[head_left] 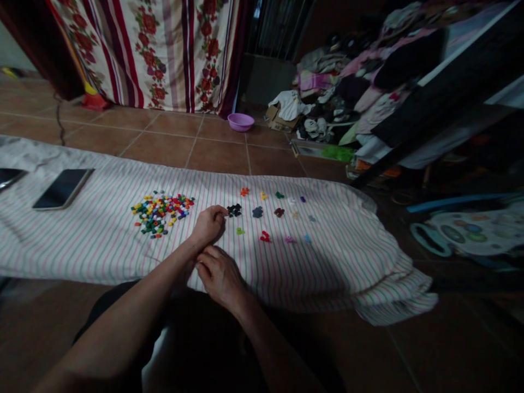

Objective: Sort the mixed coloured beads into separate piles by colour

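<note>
While the left hand (208,225) has fingertips beside black pieces (234,210), can't tell if pinching | right hand (223,275) near left wrist, fingers curled, hold unclear | mixed pieces (161,213) leftward on striped cloth (327,262) | risk: finger brush or cloth tug mixes black with grey pieces (257,212)

Mixed pile beside small single-colour bead clusters (257,212)
</note>
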{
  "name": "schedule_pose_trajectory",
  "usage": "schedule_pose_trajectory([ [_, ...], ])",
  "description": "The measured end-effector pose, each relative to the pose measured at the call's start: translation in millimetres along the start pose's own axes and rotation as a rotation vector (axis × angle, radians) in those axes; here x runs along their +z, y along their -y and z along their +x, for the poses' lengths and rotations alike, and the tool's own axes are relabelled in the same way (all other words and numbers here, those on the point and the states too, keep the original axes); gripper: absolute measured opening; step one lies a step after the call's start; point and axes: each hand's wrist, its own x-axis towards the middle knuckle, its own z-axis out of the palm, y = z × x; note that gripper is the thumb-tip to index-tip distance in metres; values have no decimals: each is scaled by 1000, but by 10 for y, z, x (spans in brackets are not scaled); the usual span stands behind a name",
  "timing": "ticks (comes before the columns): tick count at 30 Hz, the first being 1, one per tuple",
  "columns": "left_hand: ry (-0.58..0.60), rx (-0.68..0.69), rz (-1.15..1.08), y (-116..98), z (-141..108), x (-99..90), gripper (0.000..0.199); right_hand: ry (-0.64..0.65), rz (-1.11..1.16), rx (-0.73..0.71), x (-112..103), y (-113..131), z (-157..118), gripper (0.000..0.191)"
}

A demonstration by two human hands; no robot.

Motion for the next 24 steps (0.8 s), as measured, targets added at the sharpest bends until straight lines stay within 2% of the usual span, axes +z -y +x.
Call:
schedule_pose_trajectory([
  [4, 2, 44, 87, 26, -29, -182, 33, -7, 36, -30, 10, -26, -2, 17],
  [8, 1, 147, 207, 94, -85, -399, 32, -69, 84, -73, 56, -70, -9, 21],
  [11, 19, 192, 292, 128, -223, -525, 30, -111, 96, -89, 95, -102, -15, 22],
  [18, 89, 331, 515, 176, -659, -745, 30, -125, 106, -103, 125, -138, 16, 22],
  [24, 131, 342, 655, 352, -836, -1080, 28, -118, 76, -107, 131, -153, 39, 21],
])
